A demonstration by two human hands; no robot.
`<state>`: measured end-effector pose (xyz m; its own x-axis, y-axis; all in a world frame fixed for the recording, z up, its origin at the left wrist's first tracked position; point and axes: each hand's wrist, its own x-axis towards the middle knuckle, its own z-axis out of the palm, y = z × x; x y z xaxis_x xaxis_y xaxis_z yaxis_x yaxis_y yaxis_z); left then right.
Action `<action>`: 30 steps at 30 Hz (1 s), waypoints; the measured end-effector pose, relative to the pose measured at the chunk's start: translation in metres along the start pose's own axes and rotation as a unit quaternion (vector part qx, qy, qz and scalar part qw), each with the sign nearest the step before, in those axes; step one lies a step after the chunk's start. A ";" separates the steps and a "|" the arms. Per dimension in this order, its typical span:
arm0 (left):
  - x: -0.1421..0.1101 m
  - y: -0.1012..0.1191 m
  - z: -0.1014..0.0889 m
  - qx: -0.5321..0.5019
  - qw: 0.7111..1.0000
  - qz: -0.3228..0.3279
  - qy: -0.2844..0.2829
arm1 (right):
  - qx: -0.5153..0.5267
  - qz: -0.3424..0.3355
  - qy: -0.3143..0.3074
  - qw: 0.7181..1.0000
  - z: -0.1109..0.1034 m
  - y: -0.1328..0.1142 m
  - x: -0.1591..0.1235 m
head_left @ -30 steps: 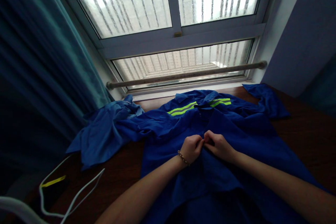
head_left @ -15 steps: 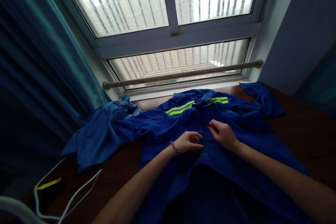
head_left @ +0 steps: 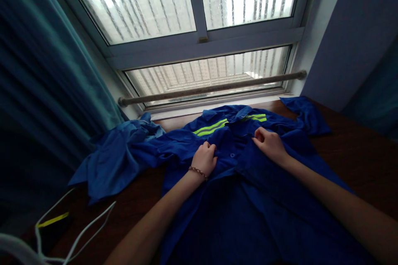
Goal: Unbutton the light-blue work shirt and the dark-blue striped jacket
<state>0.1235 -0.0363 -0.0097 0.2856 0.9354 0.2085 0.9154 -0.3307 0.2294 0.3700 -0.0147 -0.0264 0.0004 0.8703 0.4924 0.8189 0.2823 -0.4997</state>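
A blue work jacket (head_left: 183,143) with yellow-green reflective stripes lies spread on the dark wooden table, its collar toward the window. My left hand (head_left: 204,159), with a beaded bracelet at the wrist, is closed on the jacket's left front, fingers curled over the cloth. Across from it, my right hand (head_left: 270,144) pinches the edge of the other front panel between thumb and fingers. Between the hands a button (head_left: 232,155) shows on the cloth. Below them the front lies parted, with dark blue fabric inside.
A lighter blue garment (head_left: 115,157) is bunched at the left against the teal curtain (head_left: 62,58). White cable (head_left: 90,227) loops and a dark item with a yellow edge (head_left: 52,220) lie at lower left. A rail (head_left: 211,88) crosses the window beyond the table (head_left: 357,157).
My hands have moved apart, the left one going left and closing on cloth, the right one slightly right and up. The jacket's front has opened wider between them.
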 end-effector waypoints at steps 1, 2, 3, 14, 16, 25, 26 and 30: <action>-0.005 0.009 0.002 0.007 0.999 0.018 0.031 | -0.009 -0.009 -0.006 1.000 0.000 -0.003 -0.002; -0.010 0.018 0.005 -0.001 0.998 0.041 0.050 | -0.015 -0.017 -0.008 1.000 0.001 -0.007 -0.004; -0.015 0.026 0.008 -0.022 0.996 0.066 0.050 | -0.019 -0.023 -0.007 1.000 0.001 -0.010 -0.006; -0.018 0.037 0.062 -0.284 0.954 0.060 -0.079 | 0.080 -0.042 -0.081 0.993 -0.024 -0.054 -0.019; -0.015 0.033 0.063 -0.381 0.919 0.038 -0.093 | 0.116 -0.070 -0.127 0.983 -0.026 -0.061 -0.023; -0.011 0.028 0.075 -0.571 0.809 -0.053 -0.125 | 0.211 -0.083 -0.224 0.948 0.012 -0.034 -0.046; -0.011 0.028 0.075 -0.576 0.807 -0.056 -0.123 | 0.215 -0.079 -0.221 0.948 0.014 -0.032 -0.047; -0.010 0.028 0.070 -0.614 0.776 -0.073 -0.121 | 0.227 -0.065 -0.217 0.947 0.017 -0.027 -0.049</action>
<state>0.1657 -0.0459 -0.0720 0.3851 0.9212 -0.0557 0.0244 0.0501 0.9984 0.3383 -0.0579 -0.0493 -0.4002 0.8721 0.2816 0.4646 0.4580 -0.7579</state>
